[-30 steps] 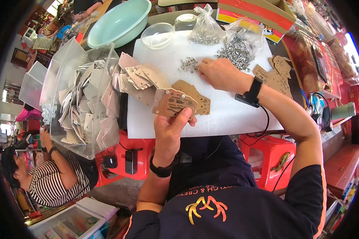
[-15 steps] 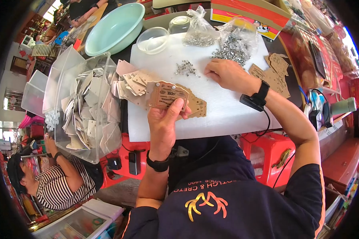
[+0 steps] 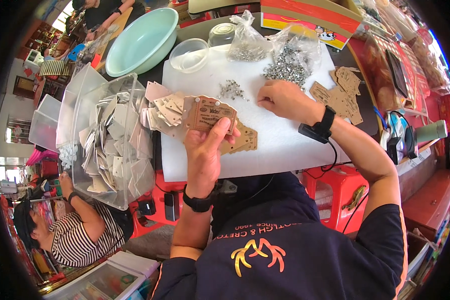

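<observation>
My left hand (image 3: 204, 157) grips a brown printed cardboard card (image 3: 202, 114), thumb on its face, with two small pale round studs along its top edge. Behind that hand, more brown cards (image 3: 247, 140) lie on a white foam sheet (image 3: 280, 150). My right hand (image 3: 291, 101) hovers low over the sheet, its thumb and fingertips pinched together. Whatever is between those fingertips is too small or hidden to make out. Left of it is a small pile of metal studs (image 3: 232, 90); just beyond it a larger heap of studs (image 3: 286, 65) spills from a clear plastic bag (image 3: 307, 47).
Loose pale cards (image 3: 166, 109) lie beside a clear bin (image 3: 116, 200) full of them. Farther back are a light-green basin (image 3: 142, 42), a round clear tub (image 3: 189, 56) and a tied bag (image 3: 249, 40). Brown cards (image 3: 342, 97) lie at right. A person in stripes (image 3: 82, 235) sits at left.
The whole view has shifted slightly. My left hand still grips the brown card, and my right hand stays pinched near the studs in almost the same place.
</observation>
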Tool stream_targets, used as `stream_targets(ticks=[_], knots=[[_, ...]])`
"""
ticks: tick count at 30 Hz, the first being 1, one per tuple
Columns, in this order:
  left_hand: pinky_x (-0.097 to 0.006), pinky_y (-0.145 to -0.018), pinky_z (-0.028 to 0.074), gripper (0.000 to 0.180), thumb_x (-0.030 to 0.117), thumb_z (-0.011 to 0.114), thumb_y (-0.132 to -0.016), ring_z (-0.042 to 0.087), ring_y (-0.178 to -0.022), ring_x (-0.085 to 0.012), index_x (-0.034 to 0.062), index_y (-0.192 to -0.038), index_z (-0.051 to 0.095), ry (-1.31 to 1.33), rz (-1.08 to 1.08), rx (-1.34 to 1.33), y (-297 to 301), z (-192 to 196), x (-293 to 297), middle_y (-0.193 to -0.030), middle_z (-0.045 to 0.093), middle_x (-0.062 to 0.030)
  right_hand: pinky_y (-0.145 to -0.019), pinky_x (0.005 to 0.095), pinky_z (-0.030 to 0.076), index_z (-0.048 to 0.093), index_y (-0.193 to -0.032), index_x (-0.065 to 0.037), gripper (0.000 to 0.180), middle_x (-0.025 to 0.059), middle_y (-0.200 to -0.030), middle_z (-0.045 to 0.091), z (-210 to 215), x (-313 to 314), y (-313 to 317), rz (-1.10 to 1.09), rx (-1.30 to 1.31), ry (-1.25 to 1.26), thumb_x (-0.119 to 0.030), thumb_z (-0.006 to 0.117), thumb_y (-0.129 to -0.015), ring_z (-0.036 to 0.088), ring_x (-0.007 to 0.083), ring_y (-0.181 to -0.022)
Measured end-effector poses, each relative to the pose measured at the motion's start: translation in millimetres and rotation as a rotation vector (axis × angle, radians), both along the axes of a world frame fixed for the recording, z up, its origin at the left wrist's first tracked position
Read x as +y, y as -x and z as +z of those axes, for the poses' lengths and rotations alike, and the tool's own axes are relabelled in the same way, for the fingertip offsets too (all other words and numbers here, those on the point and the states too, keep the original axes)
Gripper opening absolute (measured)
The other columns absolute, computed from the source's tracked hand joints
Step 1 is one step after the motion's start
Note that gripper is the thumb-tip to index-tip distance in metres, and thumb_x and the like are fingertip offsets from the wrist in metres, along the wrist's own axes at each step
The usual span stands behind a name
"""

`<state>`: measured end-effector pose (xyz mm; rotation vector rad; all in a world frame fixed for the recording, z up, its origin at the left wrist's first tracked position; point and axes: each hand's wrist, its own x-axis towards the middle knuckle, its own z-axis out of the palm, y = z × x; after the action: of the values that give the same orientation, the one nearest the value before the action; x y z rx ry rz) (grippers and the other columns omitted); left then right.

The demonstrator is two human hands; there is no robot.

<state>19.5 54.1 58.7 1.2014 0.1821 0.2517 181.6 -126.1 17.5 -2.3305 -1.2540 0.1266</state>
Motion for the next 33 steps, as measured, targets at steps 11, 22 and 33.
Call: stream_targets(ticks=[11, 22, 33], knots=[[-0.025, -0.064, 0.046, 0.021, 0.009, 0.063, -0.092, 0.061, -0.074, -0.0125, 0.0039, -0.112, 0.058, 0.086, -0.066, -0.013, -19, -5, 0, -0.092, 0.066, -0.0053, -0.063, 0.0426, 0.051, 0.061, -0.086, -0.006, 0.008, 0.0120, -0.086, 0.061, 0, 4, 3, 0.053, -0.175, 0.061, -0.014, 0.062, -0.085, 0.062, 0.0344, -0.075], [-0.024, -0.067, 0.045, 0.022, 0.009, 0.063, -0.093, 0.057, -0.078, -0.0095, 0.0047, -0.114, 0.058, 0.175, -0.095, -0.031, -26, -5, -8, -0.093, 0.065, -0.0026, -0.054, 0.0205, 0.042, 0.066, -0.093, -0.002, 0.020, -0.0022, -0.067, 0.057, 44, 7, 36, -0.158, 1.005, -0.465, -0.021, 0.062, -0.095, 0.052, 0.0041, -0.060], [-0.026, -0.067, 0.048, 0.025, 0.010, 0.064, -0.092, 0.059, -0.080, -0.0102, 0.0050, -0.117, 0.059, 0.212, -0.181, -0.058, -31, -9, -11, -0.098, 0.066, -0.0022, -0.055, 0.0206, 0.044, 0.065, -0.098, -0.001, 0.016, -0.0006, -0.079, 0.060, 48, 1, 38, -0.060, 1.266, -0.640, -0.016, 0.063, -0.093, 0.055, 0.0054, -0.062]])
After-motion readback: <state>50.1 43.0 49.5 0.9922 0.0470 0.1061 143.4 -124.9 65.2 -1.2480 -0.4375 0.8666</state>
